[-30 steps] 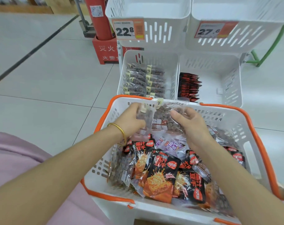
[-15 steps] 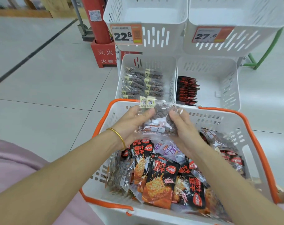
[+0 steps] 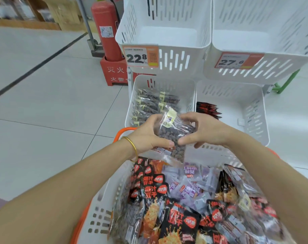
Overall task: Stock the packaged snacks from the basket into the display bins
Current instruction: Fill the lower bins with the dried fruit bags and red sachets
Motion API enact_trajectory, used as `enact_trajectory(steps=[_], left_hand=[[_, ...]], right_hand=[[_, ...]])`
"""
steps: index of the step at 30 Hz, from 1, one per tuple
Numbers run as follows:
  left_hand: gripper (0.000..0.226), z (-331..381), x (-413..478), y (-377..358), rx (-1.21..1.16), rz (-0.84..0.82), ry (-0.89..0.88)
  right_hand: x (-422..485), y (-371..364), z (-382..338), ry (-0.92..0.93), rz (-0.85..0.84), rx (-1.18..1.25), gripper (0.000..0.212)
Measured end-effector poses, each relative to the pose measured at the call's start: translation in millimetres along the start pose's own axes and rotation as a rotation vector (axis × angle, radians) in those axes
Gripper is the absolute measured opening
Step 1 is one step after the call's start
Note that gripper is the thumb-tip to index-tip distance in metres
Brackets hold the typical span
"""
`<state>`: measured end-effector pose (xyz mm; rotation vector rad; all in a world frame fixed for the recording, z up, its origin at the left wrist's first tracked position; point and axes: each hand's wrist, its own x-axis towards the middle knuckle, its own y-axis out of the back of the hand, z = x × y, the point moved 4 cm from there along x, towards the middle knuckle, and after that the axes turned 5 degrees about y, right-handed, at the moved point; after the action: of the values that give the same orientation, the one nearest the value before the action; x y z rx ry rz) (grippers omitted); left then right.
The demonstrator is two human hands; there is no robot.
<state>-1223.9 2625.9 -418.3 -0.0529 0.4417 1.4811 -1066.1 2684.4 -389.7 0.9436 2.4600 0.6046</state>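
Note:
A clear packet of dark snacks (image 3: 172,132) with a pale label is held upright over the far rim of the white, orange-trimmed basket (image 3: 104,206). My left hand (image 3: 149,136) grips its left side and my right hand (image 3: 204,131) grips its right side. Just beyond it is the lower left display bin (image 3: 185,92), holding several matching clear packets (image 3: 149,104). The lower right bin (image 3: 255,111) holds a few black-and-red packets (image 3: 207,108). The basket is full of black-and-red packets (image 3: 178,224), purple packets (image 3: 190,185) and more clear ones.
Two upper white bins (image 3: 167,36) (image 3: 264,32) show bare bottoms and carry price tags 22.8 (image 3: 141,56) and 27.6 (image 3: 236,60). A red fire extinguisher (image 3: 107,30) on a red stand sits left of the rack. Grey tiled floor spreads to the left.
Both hands have lifted the clear packet out of the basket and carried it forward toward the lower left bin; the view has moved closer to the rack.

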Motion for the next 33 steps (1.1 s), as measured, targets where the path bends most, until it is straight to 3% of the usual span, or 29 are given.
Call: enact_trajectory(steps=[3, 6, 8, 12, 14, 21, 26, 30, 33], left_hand=[[0.083, 11, 27, 18, 0.123, 0.112, -0.109], [0.065, -1, 58, 48, 0.241, 0.361, -0.154], [0.049, -18, 78, 65, 0.464, 0.521, -0.152], [0.038, -48, 106, 59, 0.833, 0.519, -0.09], [0.035, -56, 109, 54, 0.94, 0.572, -0.086], [0.032, -58, 113, 54, 1.008, 0.696, -0.103], [0.036, -59, 115, 53, 1.07, 0.663, -0.091], [0.037, -58, 115, 53, 1.096, 0.652, -0.083], [0.043, -58, 115, 52, 1.099, 0.612, -0.061]], right_hand=[[33, 16, -1, 0.062, 0.208, -0.113, 0.068], [63, 34, 5, 0.172, 0.538, -0.308, 0.053], [81, 36, 7, 0.223, 0.683, -0.482, 0.048], [121, 24, 5, 0.397, 0.857, -0.757, 0.042], [143, 15, 4, 0.489, 0.884, -0.795, 0.044], [207, -6, 6, 0.454, 0.957, -0.697, 0.04], [237, -13, 13, 0.345, 0.884, -0.652, 0.038], [241, -11, 7, 0.405, 0.842, -0.639, 0.024], [221, -8, 4, 0.5, 0.932, -0.662, 0.018]])
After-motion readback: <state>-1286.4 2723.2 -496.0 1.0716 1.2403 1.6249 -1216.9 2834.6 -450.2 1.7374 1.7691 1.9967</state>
